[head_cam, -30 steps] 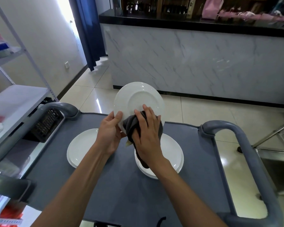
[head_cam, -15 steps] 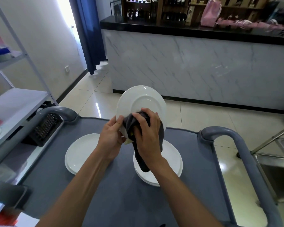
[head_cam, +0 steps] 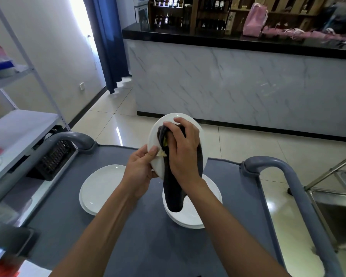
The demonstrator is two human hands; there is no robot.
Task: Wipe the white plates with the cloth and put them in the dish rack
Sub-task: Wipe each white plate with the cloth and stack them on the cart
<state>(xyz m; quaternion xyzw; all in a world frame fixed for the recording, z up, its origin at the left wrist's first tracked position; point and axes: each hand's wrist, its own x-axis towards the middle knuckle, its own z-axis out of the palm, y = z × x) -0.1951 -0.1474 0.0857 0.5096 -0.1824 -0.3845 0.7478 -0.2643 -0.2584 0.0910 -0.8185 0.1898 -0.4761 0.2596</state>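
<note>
Plate (head_cam: pixel 190 121) rigid, glazed, breakable: left hand (head_cam: pixel 140 166) pinches its lower rim, the safest hold; right hand (head_cam: pixel 183 150) presses soft cloth (head_cam: pixel 173 192) against its face.

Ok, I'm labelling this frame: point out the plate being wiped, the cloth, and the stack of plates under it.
held plate (head_cam: pixel 196 127): head view, bare upper right rim.
cloth (head_cam: pixel 173 193): head view, hanging lower part.
stack of plates (head_cam: pixel 196 214): head view, bare inside of top plate.
</note>
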